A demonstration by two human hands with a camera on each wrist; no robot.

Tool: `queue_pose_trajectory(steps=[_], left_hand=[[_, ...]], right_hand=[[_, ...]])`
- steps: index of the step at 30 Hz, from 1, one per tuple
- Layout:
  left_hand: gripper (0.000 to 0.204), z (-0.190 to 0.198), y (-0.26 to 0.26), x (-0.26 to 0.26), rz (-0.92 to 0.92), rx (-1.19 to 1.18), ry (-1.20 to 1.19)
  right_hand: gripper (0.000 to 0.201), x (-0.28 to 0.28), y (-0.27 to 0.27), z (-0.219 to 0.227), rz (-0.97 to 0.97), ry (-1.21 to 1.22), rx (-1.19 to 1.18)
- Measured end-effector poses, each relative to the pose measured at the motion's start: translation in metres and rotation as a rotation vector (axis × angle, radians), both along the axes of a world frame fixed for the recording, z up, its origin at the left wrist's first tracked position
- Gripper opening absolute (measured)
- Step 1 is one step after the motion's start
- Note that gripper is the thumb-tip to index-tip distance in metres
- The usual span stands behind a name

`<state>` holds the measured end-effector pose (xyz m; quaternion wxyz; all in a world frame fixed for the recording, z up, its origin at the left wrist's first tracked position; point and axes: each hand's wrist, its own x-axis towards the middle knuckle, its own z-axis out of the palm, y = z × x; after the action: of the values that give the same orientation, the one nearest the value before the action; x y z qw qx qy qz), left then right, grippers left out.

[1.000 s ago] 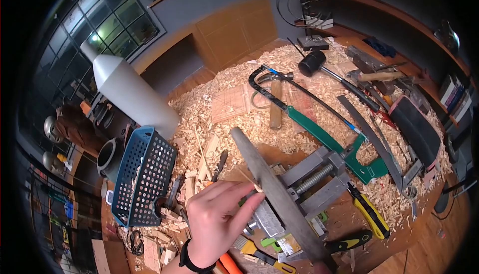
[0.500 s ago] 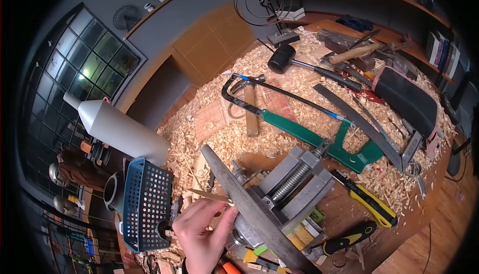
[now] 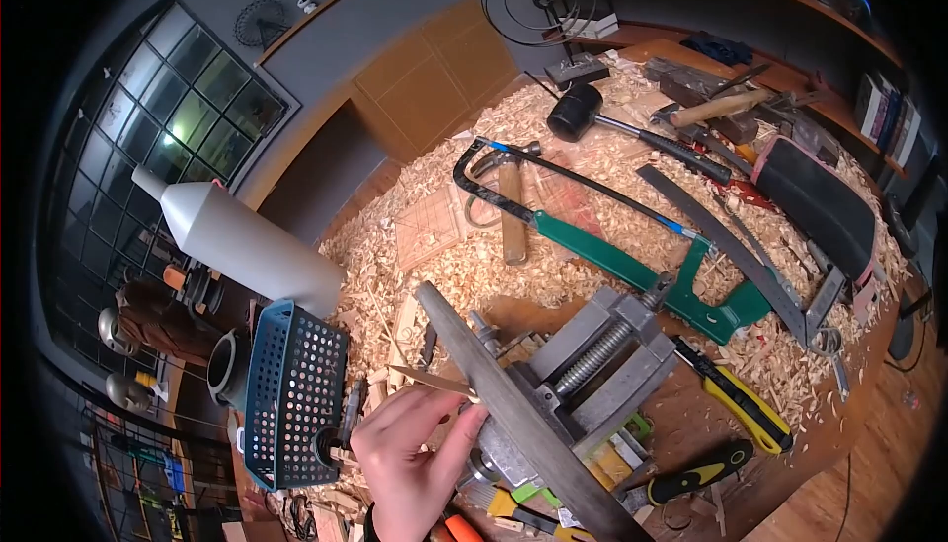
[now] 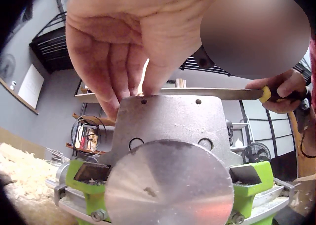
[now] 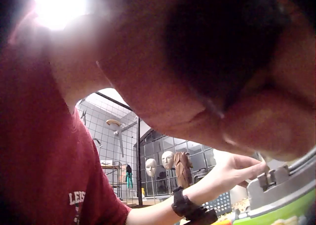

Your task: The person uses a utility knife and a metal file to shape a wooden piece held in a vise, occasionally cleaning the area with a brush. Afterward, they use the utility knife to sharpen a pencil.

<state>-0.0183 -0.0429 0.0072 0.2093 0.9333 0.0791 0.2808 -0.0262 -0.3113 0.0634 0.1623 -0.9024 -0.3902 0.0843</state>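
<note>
At the near side of the metal bench vise [image 3: 592, 364], my left hand [image 3: 410, 448] pinches a thin wooden strip [image 3: 427, 377] between thumb and fingers. Its fingertips are right at the top of the vise's jaws, beside a long grey file [image 3: 494, 374]. The file slants across the vise, overlapping it in the head view. In the left wrist view, my right hand [image 4: 285, 91] grips the file's handle, dark with a yellow collar [image 4: 266, 94]. That hand is outside the head view and fills the right wrist view as a dark blur.
Wood shavings [image 3: 444, 266] cover the bench. Beyond the vise lie a green hacksaw [image 3: 612, 251], a claw hammer [image 3: 512, 211] and a black mallet [image 3: 576, 113]. A yellow utility knife [image 3: 746, 409] lies to the right, a blue basket [image 3: 301, 394] stands left. A white cylinder [image 3: 247, 246] rises behind.
The head view has shifted, moving the bench within the frame. The wooden strip lies flatter and shows more of its length than a second ago. The left hand keeps its pinch.
</note>
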Motion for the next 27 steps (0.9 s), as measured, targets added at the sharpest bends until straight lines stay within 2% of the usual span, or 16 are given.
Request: queue_pose_trajectory(steps=[6,8,10,11,13,14,16,18,20,21,22,23,24,25,27], left_hand=[[0.015,0.005,-0.001,0.0,0.022,-0.028,0.044],[0.015,0.004,0.004,0.0,0.025,-0.026,0.082],[0.022,-0.005,0.013,0.003,-0.117,-0.133,0.022],[0.022,-0.005,0.014,0.003,-0.113,-0.132,0.02],[0.022,-0.003,0.015,0.006,-0.169,-0.497,0.092],[0.022,-0.004,0.021,0.009,-0.166,-0.495,0.09],[0.025,-0.004,0.041,0.015,-0.378,-0.563,0.2],[0.025,0.002,0.047,0.021,-0.404,-0.548,0.239],[0.024,0.005,0.05,0.026,-0.494,-0.416,0.241],[0.026,0.008,0.044,0.023,-0.378,-0.562,0.276],[0.026,0.006,0.043,0.021,-0.374,-0.56,0.273],[0.027,0.003,0.044,0.019,-0.366,-0.519,0.235],[0.029,0.0,0.043,0.016,-0.36,-0.479,0.199],[0.028,0.002,0.035,0.01,-0.216,-0.54,0.22],[0.025,0.002,0.027,0.004,-0.158,-0.465,0.178]], right_hand=[[0.064,0.028,0.03,-0.007,-0.037,-0.065,0.032],[0.066,0.035,0.035,-0.016,-0.132,-0.073,0.18],[0.07,0.039,0.029,-0.017,-0.161,-0.056,0.206],[0.071,0.041,0.025,-0.017,-0.185,-0.026,0.184],[0.071,0.043,0.015,-0.011,-0.218,0.064,0.161],[0.071,0.044,0.011,-0.012,-0.215,0.063,0.163],[0.067,0.046,0.004,-0.015,-0.197,0.109,0.244],[0.064,0.043,-0.002,-0.013,-0.175,0.16,0.233],[0.062,0.043,-0.006,-0.015,-0.154,0.207,0.22],[0.061,0.043,-0.009,-0.018,-0.115,0.314,0.319],[0.06,0.043,-0.012,-0.021,-0.073,0.421,0.415],[0.06,0.043,-0.014,-0.024,-0.066,0.42,0.413],[0.059,0.043,-0.015,-0.025,-0.03,0.567,0.473],[0.059,0.043,-0.015,-0.026,0.005,0.715,0.532],[0.06,0.039,-0.014,-0.028,0.028,0.748,0.581]])
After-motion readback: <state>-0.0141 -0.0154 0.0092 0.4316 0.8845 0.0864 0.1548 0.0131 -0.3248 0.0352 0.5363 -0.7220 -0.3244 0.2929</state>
